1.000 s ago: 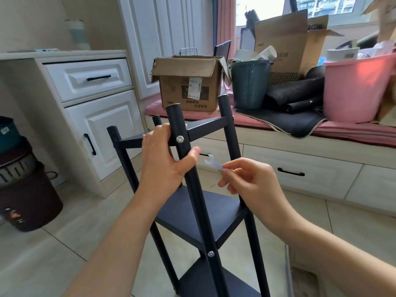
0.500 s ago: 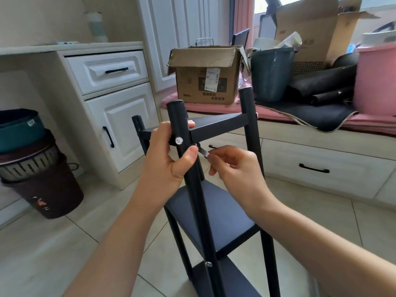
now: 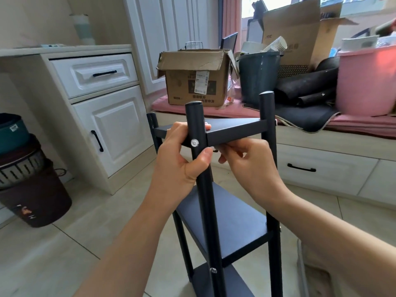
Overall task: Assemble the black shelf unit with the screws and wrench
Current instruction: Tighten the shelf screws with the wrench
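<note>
We hold the black shelf unit [image 3: 225, 219] upright on the tiled floor; it stands directly in front of us, three shelves already on the posts. Our left hand [image 3: 182, 159] is wrapped around the near front post [image 3: 198, 146] at the top shelf [image 3: 233, 130], thumb pressed just below the silver screw head [image 3: 194, 143], fingertips showing on the shelf's top behind the post.

Change noted: a second ago our right hand [image 3: 246, 161] hung clear of the frame with the small flat wrench plainly visible between the fingers. Now it has moved in under the top shelf, just right of the post, fingers pinched closed. Only a dark sliver shows at the fingertips near our left thumb (the wrench is essentially hidden, so we cannot confirm the tool's seating or even see it properly).

Judgement: we are bringing the wrench to the inner side of this top joint, probably to hold or turn a nut behind the screw. The lower screw [image 3: 212, 270] on the same post looks already fitted, so the build seems late-stage. The seating must be found by feel, out of sight.
</note>
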Motion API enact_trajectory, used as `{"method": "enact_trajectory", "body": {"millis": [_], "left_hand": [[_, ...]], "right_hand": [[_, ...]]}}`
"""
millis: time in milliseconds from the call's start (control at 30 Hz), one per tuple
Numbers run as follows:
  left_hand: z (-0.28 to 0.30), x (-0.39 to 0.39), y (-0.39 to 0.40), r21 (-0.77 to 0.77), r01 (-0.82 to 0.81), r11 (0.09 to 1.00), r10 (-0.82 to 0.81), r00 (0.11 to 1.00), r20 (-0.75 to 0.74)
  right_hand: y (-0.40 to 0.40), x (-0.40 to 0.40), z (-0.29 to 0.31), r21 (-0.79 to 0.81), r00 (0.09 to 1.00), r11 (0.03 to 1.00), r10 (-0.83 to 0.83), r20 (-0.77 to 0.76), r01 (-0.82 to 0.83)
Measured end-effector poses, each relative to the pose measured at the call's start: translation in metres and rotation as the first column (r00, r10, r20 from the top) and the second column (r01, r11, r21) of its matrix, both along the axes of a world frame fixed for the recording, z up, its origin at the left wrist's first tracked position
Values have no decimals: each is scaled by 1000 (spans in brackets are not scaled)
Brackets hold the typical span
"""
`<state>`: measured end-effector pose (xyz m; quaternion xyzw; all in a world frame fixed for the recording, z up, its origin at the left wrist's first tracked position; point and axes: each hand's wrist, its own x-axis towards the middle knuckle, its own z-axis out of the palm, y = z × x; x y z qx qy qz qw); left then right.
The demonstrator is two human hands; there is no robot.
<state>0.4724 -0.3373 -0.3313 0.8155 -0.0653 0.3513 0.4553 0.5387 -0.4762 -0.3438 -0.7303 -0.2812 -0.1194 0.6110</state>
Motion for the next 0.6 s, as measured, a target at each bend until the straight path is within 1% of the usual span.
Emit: {"method": "enact_trajectory", "body": {"millis": [100, 167, 267, 400, 500, 600], "left_hand": [[-1, 3, -5, -47, 34, 998, -35, 999, -6], [-2, 4, -6, -69, 40, 997, -41, 999, -11], [-3, 5, -3, -83, 32, 996, -34, 999, -29], [-6, 5, 3, -96, 12, 995, -16, 999, -43], [-6, 5, 6, -108, 6, 994, -8, 1000, -23], [-7, 6, 9, -121, 11, 993, -14, 1000, -18]], "right_hand": [[-8, -2, 0, 1, 1000, 1000, 27, -8, -27], [-14, -4, -1, 61, 991, 995, 88, -102, -82], [-20, -11, -7, 167, 946, 978, 171, -277, -127], [-16, -20, -16, 245, 873, 957, 247, -420, -153], [-7, -23, -16, 322, 810, 932, 316, -495, -166], [-1, -25, -20, 352, 790, 921, 338, -512, -166]]}}
